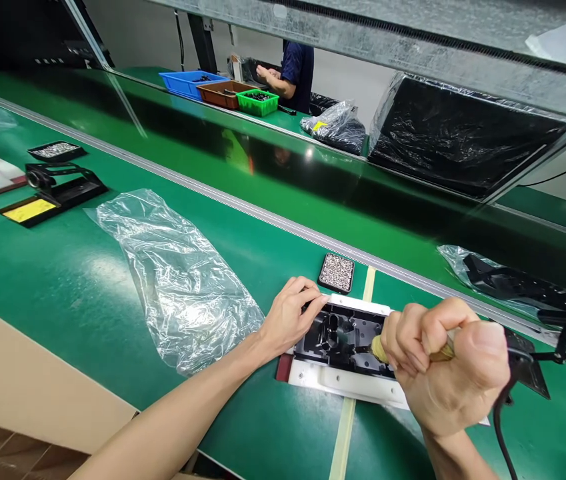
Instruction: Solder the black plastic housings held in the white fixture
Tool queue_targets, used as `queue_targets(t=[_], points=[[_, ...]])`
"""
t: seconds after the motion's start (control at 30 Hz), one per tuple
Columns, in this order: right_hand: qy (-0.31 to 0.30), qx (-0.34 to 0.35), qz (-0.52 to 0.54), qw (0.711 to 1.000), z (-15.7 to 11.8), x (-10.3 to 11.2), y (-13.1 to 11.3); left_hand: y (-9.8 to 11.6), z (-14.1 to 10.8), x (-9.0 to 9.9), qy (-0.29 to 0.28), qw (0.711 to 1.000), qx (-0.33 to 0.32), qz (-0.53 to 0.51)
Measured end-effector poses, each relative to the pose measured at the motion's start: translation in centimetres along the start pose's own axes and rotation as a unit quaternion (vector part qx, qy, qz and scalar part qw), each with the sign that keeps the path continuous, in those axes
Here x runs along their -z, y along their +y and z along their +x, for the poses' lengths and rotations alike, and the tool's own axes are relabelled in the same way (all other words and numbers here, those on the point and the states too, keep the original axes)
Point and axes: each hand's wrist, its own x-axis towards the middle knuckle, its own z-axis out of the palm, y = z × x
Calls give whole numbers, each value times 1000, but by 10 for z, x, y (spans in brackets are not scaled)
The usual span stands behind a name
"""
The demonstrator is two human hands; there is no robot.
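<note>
My right hand point(455, 373) is closed around the yellow handle of a soldering iron point(379, 348), its tip pointing down into a black plastic housing point(343, 333). That housing lies in a white fixture point(343, 381) with a dark red end block. At its far left corner my left hand point(293, 310) grips the housing edge with bent fingers, close to the white rim. A black cord point(499, 427) hangs from behind my right hand. Just beyond the fixture sits a small black tray of metal bits point(337, 272).
A clear plastic bag point(177, 280) lies left of the fixture. Iron stands are at left point(57, 190) and right point(563, 343). Behind the metal rail point(213, 200) runs a green belt point(263, 193). Across it, a person point(300, 73) works near blue, brown and green bins point(257, 102).
</note>
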Motion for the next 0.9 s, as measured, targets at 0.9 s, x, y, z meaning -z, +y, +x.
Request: queue_targets(t=[0.9], points=[[9, -5, 6, 1000, 1, -1, -3, 17, 1, 9, -53, 997, -60, -4]])
